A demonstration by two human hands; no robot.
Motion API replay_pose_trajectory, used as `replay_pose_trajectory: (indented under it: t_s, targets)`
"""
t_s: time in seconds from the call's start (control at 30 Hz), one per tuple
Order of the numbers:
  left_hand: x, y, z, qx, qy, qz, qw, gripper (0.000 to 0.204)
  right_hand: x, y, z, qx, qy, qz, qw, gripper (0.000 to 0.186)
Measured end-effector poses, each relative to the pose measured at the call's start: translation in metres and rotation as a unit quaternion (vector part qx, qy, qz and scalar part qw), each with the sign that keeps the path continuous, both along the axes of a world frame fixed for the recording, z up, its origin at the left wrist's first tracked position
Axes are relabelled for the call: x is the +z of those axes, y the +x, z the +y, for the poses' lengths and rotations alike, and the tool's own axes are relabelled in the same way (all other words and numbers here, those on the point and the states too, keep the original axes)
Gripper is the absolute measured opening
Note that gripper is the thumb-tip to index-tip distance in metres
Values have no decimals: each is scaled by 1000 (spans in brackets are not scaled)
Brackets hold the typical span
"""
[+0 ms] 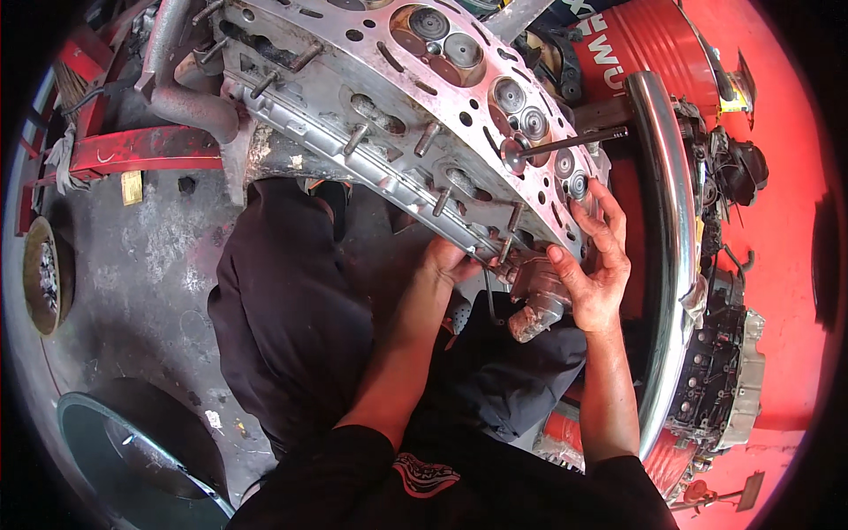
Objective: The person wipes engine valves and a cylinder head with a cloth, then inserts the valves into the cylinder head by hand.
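Observation:
A large metal cylinder head (495, 163) lies tilted across my lap side, its flat face with round valves up. Studs stick out along its near side. An engine valve (565, 143) rests on that face, its dark stem pointing right. My right hand (599, 281) is curled round the head's near right end, fingertips on the face beside the last valves and thumb apart. Below the thumb, a rounded metal housing (541, 296) is attached to the head's end. My left hand (449, 261) touches the head's lower edge from beneath; its fingers are mostly hidden.
A shiny metal pipe rail (662, 238) curves along the right. Beyond it, an engine block (715, 380) stands by the red floor. A red drum (649, 49) is at the back right. A dark basin (141, 442) sits on the floor at left, below a round pan (44, 276).

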State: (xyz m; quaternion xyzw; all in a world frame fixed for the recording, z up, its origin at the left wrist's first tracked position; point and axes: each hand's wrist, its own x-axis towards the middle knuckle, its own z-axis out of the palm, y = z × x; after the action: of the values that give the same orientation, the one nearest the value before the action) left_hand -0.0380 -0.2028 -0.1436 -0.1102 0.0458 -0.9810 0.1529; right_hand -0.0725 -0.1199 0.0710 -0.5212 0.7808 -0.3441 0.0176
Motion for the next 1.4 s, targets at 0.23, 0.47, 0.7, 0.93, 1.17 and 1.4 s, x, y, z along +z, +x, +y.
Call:
replay_pose_trajectory:
  t_s: [0.23,0.47,0.7,0.93,1.17,1.4]
  targets:
    - [-2,4,-17,-30,-92,-12,995,38,1,4,-2,-6,16,20,1000,50]
    - [-2,8,-6,-52,-47,-64,996,41,-1,4,1,-9,-9,23,1000,48]
    - [3,22,-4,9,-80,-73,994,33,19,33,-11,-71,122,236,961,54]
    - [8,21,8,4,-54,-127,990,29,21,37,-15,-99,147,264,948,55]
    - [-8,16,8,-33,-39,-120,992,25,12,51,-26,-140,160,312,926,54]
    - [18,10,21,2,38,-36,999,34,11,50,-36,-146,187,411,880,50]
